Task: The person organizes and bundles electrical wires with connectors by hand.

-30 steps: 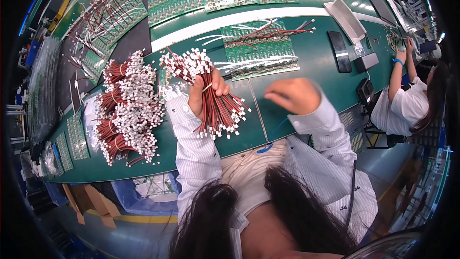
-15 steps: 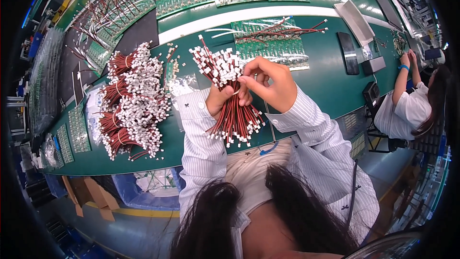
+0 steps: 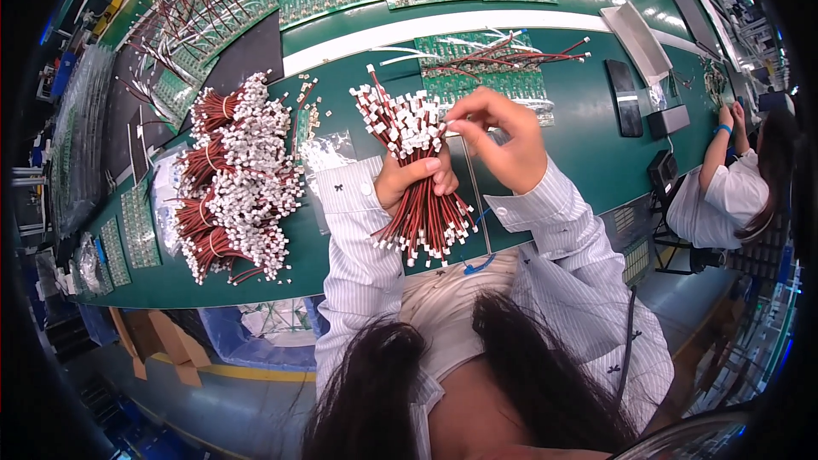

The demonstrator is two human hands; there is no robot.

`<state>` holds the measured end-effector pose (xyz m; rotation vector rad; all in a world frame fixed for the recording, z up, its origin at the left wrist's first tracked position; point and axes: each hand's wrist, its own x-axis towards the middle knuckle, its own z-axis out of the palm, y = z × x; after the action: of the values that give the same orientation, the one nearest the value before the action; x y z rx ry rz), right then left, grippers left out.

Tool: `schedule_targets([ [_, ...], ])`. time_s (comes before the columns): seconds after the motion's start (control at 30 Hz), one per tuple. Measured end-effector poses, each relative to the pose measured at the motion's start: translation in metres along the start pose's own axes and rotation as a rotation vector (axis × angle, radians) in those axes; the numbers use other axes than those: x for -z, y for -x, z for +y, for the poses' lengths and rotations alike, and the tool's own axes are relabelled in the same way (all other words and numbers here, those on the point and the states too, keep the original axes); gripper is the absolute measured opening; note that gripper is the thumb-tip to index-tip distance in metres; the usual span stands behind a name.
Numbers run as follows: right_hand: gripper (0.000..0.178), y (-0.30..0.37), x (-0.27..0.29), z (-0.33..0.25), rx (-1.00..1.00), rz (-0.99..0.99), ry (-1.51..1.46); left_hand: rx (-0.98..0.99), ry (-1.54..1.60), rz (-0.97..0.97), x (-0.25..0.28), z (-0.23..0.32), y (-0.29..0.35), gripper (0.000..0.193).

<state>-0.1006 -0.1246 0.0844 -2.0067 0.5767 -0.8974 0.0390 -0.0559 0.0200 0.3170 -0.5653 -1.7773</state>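
Head view is showing the left hand (image 3: 405,177) gripping a wire bundle (image 3: 417,213) above the table (image 3: 571,145), while the right hand (image 3: 504,138) is bending its fingers beside the white connectors (image 3: 411,123), any grip there being unclear

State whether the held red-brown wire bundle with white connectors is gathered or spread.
Gathered midway: the left hand grips the bundle there; both ends fan outward.

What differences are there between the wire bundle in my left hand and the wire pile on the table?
The held bundle is single; the wire pile contains several bundles. The held bundle fans out above and below the left hand; the pile lies on the green table, connectors mostly toward the right. Both have reddish-brown wires with white connectors.
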Motion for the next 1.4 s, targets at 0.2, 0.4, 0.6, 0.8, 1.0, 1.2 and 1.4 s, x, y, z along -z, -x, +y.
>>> schedule_targets([
  [0.2,0.009,-0.005,0.003,-0.002,-0.150,0.176,-0.235,0.018,0.019,-0.013,-0.001,-0.001,-0.001,0.025],
  [0.4,0.009,-0.012,0.026,0.001,-0.074,0.440,-0.369,0.017,0.013,-0.055,0.005,-0.003,-0.002,0.024],
  [0.6,0.014,-0.010,0.072,-0.017,0.129,0.727,-0.438,-0.010,0.056,-0.045,0.000,0.002,0.000,0.025],
  [0.8,0.012,0.012,0.044,-0.019,-0.044,0.407,-0.439,-0.201,0.007,0.058,0.002,0.002,0.003,0.031],
  [1.0,0.013,0.021,0.036,-0.007,-0.167,0.283,-0.467,-0.271,0.187,0.083,0.006,0.006,0.002,0.025],
  [1.2,0.013,0.020,0.035,-0.009,-0.183,0.263,-0.452,-0.313,0.140,0.039,0.007,0.009,0.004,0.026],
  [1.4,0.012,0.018,0.035,-0.007,-0.150,0.285,-0.412,-0.287,0.074,0.061,0.004,0.011,0.005,0.029],
])
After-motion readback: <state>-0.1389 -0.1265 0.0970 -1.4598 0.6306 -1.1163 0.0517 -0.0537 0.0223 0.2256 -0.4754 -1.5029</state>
